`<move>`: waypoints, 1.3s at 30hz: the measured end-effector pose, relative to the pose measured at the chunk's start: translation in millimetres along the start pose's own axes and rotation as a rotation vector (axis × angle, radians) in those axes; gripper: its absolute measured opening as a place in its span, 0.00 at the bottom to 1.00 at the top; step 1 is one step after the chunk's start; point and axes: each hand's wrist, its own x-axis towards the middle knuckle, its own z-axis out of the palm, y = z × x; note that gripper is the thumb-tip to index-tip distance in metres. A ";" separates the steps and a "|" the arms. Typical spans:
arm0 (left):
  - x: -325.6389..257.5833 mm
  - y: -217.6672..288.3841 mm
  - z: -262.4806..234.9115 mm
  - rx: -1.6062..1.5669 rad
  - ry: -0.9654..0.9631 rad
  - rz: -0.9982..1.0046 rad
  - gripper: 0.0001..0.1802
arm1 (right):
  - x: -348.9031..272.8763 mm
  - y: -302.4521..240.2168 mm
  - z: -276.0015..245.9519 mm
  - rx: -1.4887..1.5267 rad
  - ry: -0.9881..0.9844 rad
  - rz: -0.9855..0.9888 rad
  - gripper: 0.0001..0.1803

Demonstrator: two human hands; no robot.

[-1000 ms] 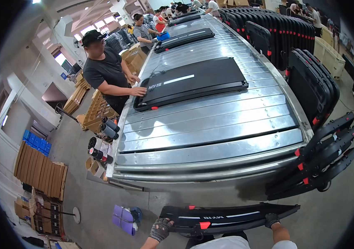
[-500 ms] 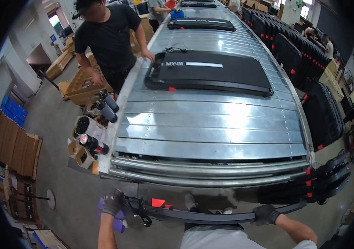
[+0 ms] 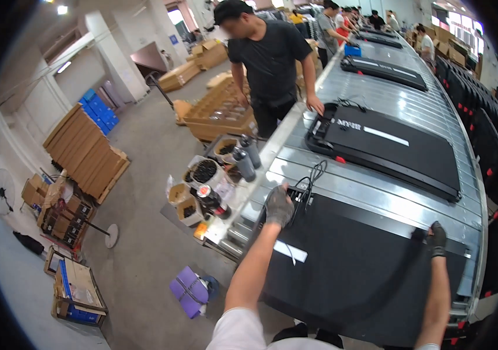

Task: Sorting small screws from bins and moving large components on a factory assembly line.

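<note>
A flat black treadmill (image 3: 354, 262) lies tilted in front of me, its far edge over the near end of the metal conveyor (image 3: 287, 166). My left hand (image 3: 279, 207), in a dark fingerless glove, is closed on its far left corner, beside a looped black cable (image 3: 313, 181). On its far right edge, my right hand (image 3: 437, 239), gloved alike, is closed too; the fingers of both hands are partly hidden. Beyond it, a second black treadmill (image 3: 404, 160) with a red corner piece rests on the conveyor, and a co-worker's hand (image 3: 315, 105) touches its left end.
On the conveyor's left ledge stand grey bottles (image 3: 244, 163) and a dark bottle with a red label (image 3: 214, 201), near tubs of small parts (image 3: 204, 170). A purple block (image 3: 189, 291) sits on the floor. Upright treadmills (image 3: 485, 137) line the right side.
The treadmill, seen edge-on below the conveyor before, has come up and forward onto its near end, with both my hands on it. My view has swung to the left.
</note>
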 end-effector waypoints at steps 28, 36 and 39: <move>-280.3 79.2 -3.8 -0.966 -0.193 -1.693 0.47 | -304.2 -33.2 -101.3 1.625 -0.378 1.275 0.37; -280.8 51.7 17.0 -0.988 -0.478 -1.678 0.48 | -312.5 -10.5 -70.5 1.335 -0.633 1.392 0.46; -302.4 41.3 15.9 -0.713 -0.422 -1.443 0.46 | -311.8 -32.2 -76.3 1.224 -0.568 1.440 0.39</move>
